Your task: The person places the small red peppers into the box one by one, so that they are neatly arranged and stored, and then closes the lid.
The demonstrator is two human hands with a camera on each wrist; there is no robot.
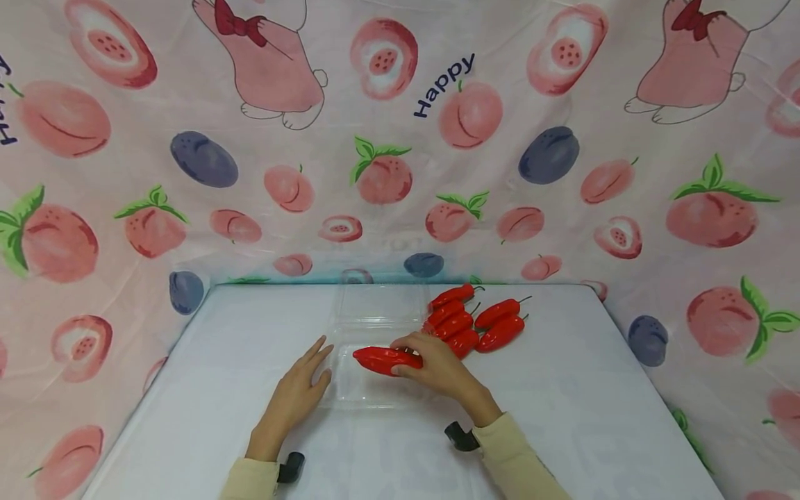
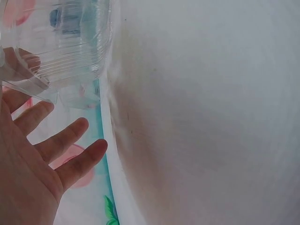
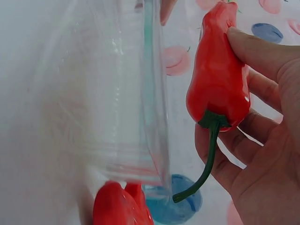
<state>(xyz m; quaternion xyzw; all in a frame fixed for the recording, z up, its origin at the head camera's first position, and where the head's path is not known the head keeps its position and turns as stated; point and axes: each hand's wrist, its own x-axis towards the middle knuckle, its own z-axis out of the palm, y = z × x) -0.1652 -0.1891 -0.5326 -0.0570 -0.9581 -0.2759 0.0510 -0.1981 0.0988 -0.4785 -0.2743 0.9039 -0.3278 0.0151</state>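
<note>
My right hand [image 1: 432, 362] pinches a pepper [image 1: 378, 360] over the clear box [image 1: 375, 393], left hand [image 1: 298, 392] spread alongside. Placing seems underway; lowering calls for care.

Can see behind the white table [image 1: 594, 417] a pink fabric backdrop [image 1: 344, 125], printed with peaches [image 1: 471, 115], plums [image 1: 549, 155] and "Happy" [image 1: 444, 85].

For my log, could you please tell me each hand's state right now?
Left hand: open, beside the clear container.
Right hand: closed, holding a red pepper.
</note>
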